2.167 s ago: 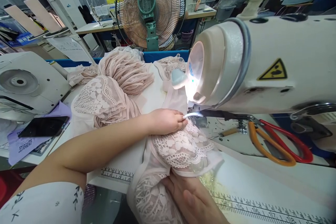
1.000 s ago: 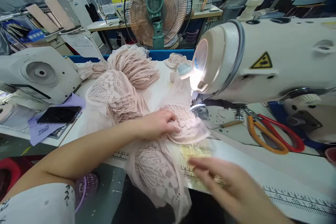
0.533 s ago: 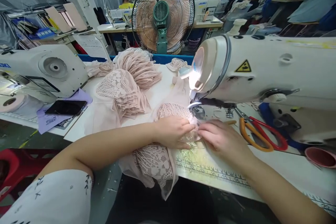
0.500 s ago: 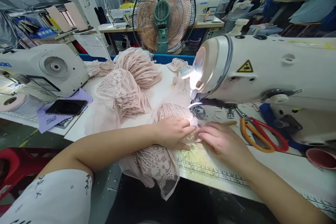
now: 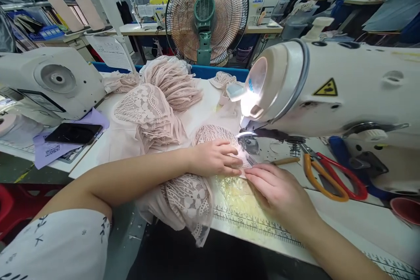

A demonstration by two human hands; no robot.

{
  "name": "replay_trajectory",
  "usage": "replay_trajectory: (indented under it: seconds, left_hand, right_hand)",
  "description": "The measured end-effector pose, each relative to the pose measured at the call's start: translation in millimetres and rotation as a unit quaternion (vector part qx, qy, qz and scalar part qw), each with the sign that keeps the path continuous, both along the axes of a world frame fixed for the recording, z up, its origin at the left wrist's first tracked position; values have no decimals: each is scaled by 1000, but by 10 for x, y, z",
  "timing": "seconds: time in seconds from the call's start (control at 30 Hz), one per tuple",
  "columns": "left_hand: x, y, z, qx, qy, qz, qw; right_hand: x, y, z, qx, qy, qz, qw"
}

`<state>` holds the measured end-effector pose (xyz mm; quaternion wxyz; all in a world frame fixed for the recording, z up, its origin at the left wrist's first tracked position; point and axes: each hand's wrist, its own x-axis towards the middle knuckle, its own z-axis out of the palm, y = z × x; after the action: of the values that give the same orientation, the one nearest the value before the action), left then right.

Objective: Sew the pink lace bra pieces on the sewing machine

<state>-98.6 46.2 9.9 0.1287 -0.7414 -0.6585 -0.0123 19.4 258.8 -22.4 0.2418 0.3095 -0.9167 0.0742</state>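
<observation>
A pale pink lace piece (image 5: 215,133) lies under the needle area of the white sewing machine (image 5: 354,78), lit by its lamp. My left hand (image 5: 215,158) rests flat on this lace with its fingers spread. Just right of it, my right hand (image 5: 278,186) has its fingers together at the near edge of the fabric, thumb side hidden, seemingly pinching that edge. More lace (image 5: 192,197) drapes over the table's front edge below my left forearm; whether it joins the piece at the needle is hidden.
Stacked lace pieces (image 5: 147,109) lie left of the needle, with another pile (image 5: 173,81) behind. Orange- and red-handled scissors (image 5: 324,177) lie right of my right hand. A phone (image 5: 74,133) sits on purple paper near a second machine (image 5: 55,81). A large fan (image 5: 205,13) stands beyond.
The view has shifted slightly. The fingers of my left hand have spread and flattened on the lace. My right hand stays at the fabric edge.
</observation>
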Motion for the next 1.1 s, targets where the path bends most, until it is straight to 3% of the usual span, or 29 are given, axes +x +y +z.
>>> replay_trajectory:
  seconds: [0.17, 0.43, 0.8, 1.1]
  left_hand:
    - [-137, 44, 8, -4, -41, -18, 999]
    - [-323, 93, 41, -83, -41, 19, 995]
    - [-566, 148, 6, -71, -6, 11, 997]
    - [-697, 156, -41, -60, 40, 29, 997]
  right_hand:
    - [-34, -15, 46, 44, 16, -22, 999]
    - [-126, -105, 163, 46, 25, -86, 995]
    - [-311, -135, 85, 95, 50, -143, 984]
    - [-308, -169, 75, 98, 74, -140, 982]
